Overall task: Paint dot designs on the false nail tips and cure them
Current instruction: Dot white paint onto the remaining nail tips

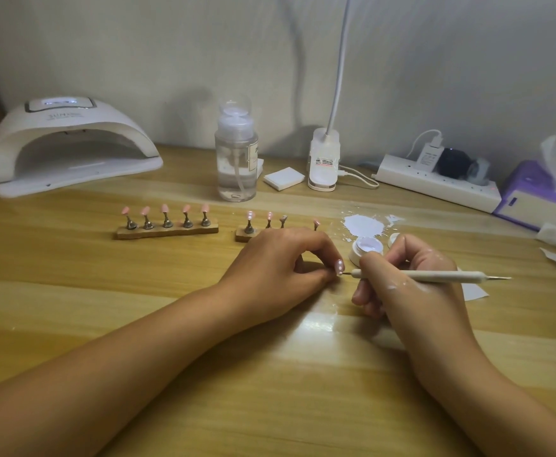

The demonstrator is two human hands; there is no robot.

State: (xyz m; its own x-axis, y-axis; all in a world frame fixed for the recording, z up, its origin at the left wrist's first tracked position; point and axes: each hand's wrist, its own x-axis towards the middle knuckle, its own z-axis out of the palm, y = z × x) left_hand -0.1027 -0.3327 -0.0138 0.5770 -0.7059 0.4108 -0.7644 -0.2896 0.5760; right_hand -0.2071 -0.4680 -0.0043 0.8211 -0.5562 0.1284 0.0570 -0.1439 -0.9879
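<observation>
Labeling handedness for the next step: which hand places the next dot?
Right. The right hand already grips the dotting tool, its tip at the pink nail tip. The left hand is occupied pinching that tip steady, so it likely keeps holding.

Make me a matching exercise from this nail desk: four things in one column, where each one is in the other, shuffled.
Things:
1. dotting pen
2. curing lamp
3. pink nail tip
4. tissue box

Places:
A. far left of the table
B. pinched in the left hand
C. far right edge
D. held in the right hand

Pairs: 1-D, 2-A, 3-B, 4-C
</observation>
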